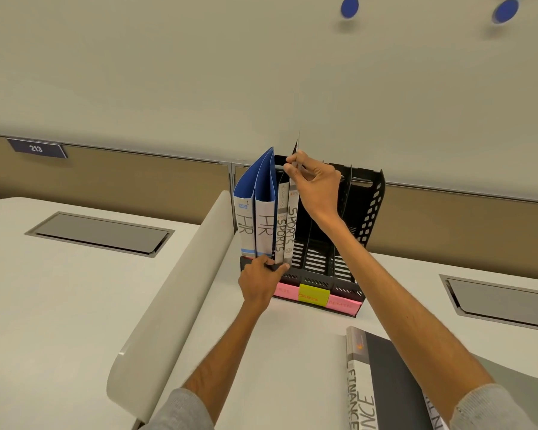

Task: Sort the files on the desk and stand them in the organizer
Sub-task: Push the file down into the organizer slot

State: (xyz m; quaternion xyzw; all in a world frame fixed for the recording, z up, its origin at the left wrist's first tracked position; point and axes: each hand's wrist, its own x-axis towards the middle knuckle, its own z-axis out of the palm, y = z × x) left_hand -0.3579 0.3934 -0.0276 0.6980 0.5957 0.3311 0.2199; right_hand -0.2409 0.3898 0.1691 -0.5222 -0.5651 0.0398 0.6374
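Your right hand (316, 186) pinches the top of the rightmost SPORTS file (292, 225), standing in the organizer (368, 212); your left hand (260, 282) grips the organizer's near-left edge

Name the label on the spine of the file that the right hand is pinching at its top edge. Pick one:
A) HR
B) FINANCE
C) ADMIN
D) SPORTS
D: the right hand pinches the top of the rightmost SPORTS file, which stands in the organizer beside the two blue HR files, while the left hand grips the organizer's front lip.
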